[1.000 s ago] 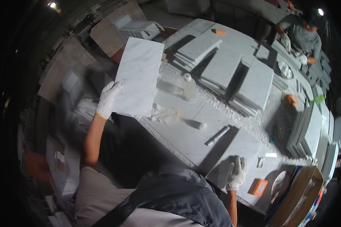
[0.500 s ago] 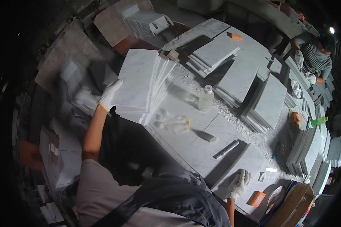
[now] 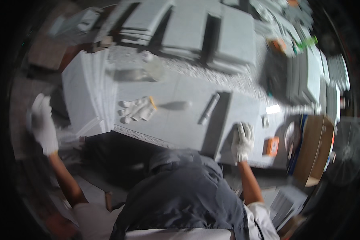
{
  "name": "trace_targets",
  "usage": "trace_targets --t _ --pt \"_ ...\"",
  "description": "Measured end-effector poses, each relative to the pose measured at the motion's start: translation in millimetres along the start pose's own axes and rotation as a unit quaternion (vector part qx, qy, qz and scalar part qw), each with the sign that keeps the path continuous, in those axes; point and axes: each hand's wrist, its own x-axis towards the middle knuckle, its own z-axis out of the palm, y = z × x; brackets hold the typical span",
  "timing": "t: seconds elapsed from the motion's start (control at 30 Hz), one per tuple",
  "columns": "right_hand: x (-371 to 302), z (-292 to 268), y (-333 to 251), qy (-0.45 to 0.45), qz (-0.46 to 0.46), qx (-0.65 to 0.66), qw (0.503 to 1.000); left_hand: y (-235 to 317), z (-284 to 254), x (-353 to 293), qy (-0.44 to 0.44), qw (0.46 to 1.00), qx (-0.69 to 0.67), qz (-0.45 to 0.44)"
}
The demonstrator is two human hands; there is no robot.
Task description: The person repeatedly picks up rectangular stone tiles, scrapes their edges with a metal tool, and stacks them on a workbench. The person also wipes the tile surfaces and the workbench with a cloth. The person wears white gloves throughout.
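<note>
My left hand [image 3: 43,124], in a white knit glove, is held out at the far left. It is beside the leaning stack of white marble tiles [image 3: 88,88] and apart from it. Its fingers stretch out, somewhat blurred, with nothing seen in them. My right hand [image 3: 243,140], gloved too, lies flat with fingers extended on a pale stone slab [image 3: 238,112] at the bench's near right. Left of that slab lies a pen-like stick [image 3: 210,109]. A spare white glove with a yellow cuff [image 3: 139,110] rests mid-bench.
Behind the glove stands a clear bottle [image 3: 153,69]. Tile stacks [image 3: 236,36] line the far side. Right of my right hand are an orange block [image 3: 272,146], an open cardboard box [image 3: 313,150] and a fan-like round thing [image 3: 346,151]. More tiles [image 3: 304,76] stand upright beyond.
My left hand has come off the tile stack and swung out to the left. My right hand stays on the slab. The whole view has turned and shifted toward the right part of the bench.
</note>
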Motion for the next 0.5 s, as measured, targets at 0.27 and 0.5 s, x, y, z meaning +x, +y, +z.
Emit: trace_targets --t 0.27,0.5 --pt "14.5 -6.2 -18.9 -0.215 -0.169 -0.016 0.962 128.1 129.8 -145.3 -0.190 0.926 -0.214 0.246" --pt "120.1 29.1 67.6 -0.147 -0.098 -0.155 0.972 208.6 184.6 -252.5 -0.376 0.799 -0.139 0.448"
